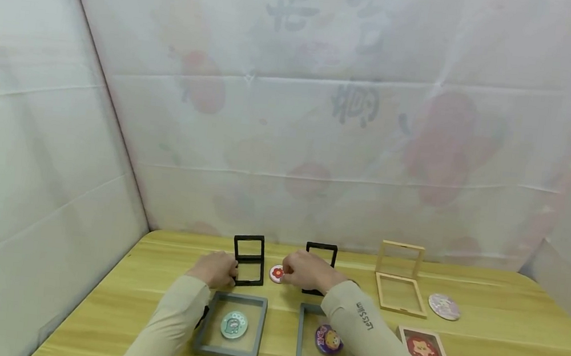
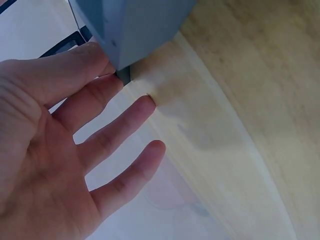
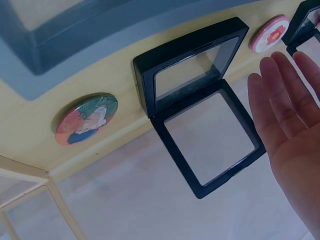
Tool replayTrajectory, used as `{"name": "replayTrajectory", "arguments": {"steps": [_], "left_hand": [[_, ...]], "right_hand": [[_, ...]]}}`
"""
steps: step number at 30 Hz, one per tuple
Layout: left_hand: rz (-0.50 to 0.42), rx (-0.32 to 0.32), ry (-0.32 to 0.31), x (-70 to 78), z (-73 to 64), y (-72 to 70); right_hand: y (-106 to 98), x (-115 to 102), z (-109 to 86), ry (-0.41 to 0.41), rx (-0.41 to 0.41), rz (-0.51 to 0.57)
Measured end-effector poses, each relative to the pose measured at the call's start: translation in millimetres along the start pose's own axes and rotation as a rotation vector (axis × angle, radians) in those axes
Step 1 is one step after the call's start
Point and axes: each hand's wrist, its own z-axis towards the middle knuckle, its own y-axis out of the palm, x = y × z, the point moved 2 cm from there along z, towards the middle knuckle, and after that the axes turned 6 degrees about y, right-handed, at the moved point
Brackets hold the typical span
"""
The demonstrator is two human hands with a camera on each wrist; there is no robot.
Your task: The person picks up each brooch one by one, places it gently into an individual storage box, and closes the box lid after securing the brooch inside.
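Observation:
At the left black hinged display frame [image 1: 248,259], which stands open, my left hand [image 1: 215,268] pinches the near left corner. In the left wrist view, thumb and index finger meet at the black frame's corner [image 2: 123,76], while the other fingers spread. My right hand [image 1: 307,269] reaches over to the round flower badge [image 1: 277,273], white with a red flower. The right wrist view shows this hand [image 3: 295,115] with straight fingers, fingertips just short of the badge [image 3: 270,34]. Another open black frame [image 3: 146,82] stands beside it, partly hidden by the hand in the head view.
Nearer lie two grey frames, the left grey frame [image 1: 261,330] with a green badge [image 1: 234,325], the right grey frame [image 1: 301,340] with a purple badge [image 1: 328,339]. Rightward are an open wooden frame [image 1: 401,311], a pale badge [image 1: 444,307] and a framed red star badge [image 1: 422,350].

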Motion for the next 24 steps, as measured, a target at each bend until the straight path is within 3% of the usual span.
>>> {"name": "replayTrajectory", "arguments": {"steps": [24], "left_hand": [[0.016, 0.045, 0.004, -0.7, 1.2, 4.2]], "right_hand": [[11.0, -0.9, 10.7, 0.076, -0.062, -0.072]]}}
